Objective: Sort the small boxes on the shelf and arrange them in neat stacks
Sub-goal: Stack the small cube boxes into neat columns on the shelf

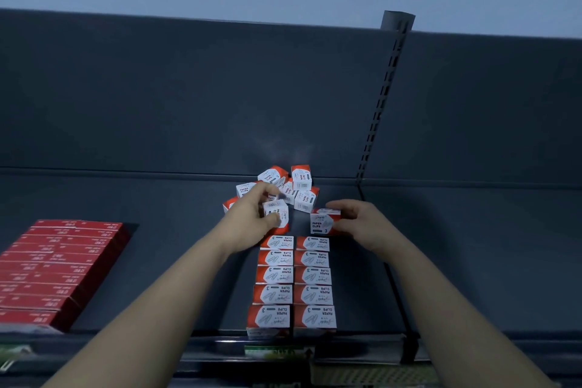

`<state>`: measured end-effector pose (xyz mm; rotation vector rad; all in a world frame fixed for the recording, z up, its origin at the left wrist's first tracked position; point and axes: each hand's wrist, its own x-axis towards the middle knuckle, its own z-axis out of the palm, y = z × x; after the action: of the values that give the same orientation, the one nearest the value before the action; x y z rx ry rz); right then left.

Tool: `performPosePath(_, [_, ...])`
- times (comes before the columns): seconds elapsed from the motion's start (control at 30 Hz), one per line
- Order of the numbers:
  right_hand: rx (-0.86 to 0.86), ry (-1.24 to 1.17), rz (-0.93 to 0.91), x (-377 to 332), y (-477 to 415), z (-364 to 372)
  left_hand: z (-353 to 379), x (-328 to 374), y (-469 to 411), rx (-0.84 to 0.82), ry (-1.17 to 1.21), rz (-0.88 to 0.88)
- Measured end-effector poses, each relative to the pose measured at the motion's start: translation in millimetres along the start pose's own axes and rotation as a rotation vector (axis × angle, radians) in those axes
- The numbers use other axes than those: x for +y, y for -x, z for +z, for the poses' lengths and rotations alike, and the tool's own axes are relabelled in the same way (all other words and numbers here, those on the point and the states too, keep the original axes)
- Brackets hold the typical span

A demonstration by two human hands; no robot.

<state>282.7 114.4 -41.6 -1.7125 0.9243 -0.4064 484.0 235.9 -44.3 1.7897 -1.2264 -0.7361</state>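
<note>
Paper-clip boxes (293, 280) sit in two rows on the shelf (176, 261), and from the loose heap (294, 189) behind we grasp one apiece, fingers of left hand (248, 217) and right hand (359, 224) curled round them, presumably to extend each row.

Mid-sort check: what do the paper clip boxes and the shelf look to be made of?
Paper clip boxes: likely thin printed cardboard, matt red and white, with crisp folded edges. Shelf: probably painted sheet metal, dark grey with a faint sheen; the slotted upright points that way.
</note>
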Motion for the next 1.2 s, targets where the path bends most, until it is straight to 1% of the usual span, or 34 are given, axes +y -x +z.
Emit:
performPosePath(0.13, [-0.031, 0.033, -0.006, -3, 1, 12, 6, -5, 7, -0.041, 0.121, -0.056])
performPosePath(0.3, [-0.081, 0.01, 0.025, 0, 6, 21, 9, -11, 12, -0.021, 0.146, -0.068])
performPosePath(0.47, [-0.019, -0.001, 0.01, -3, 10, 21, 4, -11, 15, 0.005, 0.208, -0.087])
performPosePath(0.6, [-0.027, 0.006, 0.015, -6, 13, 22, 7, -10, 18, -0.015, 0.16, -0.09])
performPosePath(0.7, [0.041, 0.023, -0.018, -6, 16, 22, 6, -8, 22, 0.022, 0.148, -0.099])
performPosePath(0.77, [0.088, 0.026, -0.049, -9, 19, 19, 2, -3, 26, 0.068, 0.168, -0.081])
performPosePath(0.83, [0.089, 0.046, -0.08, -13, 25, 15, -3, 6, 31, 0.096, 0.211, -0.049])
performPosePath(1.0, [0.043, 0.038, -0.14, -23, 46, 11, -6, 24, 55, 0.058, 0.348, 0.005])
performPosePath(1.1, [0.072, 0.045, -0.17, -23, 56, 11, -5, 22, 70, 0.068, 0.329, 0.033])
performPosePath(1.2, [0.144, 0.017, -0.182, -18, 63, 8, -11, 16, 82, 0.106, 0.273, 0.042])
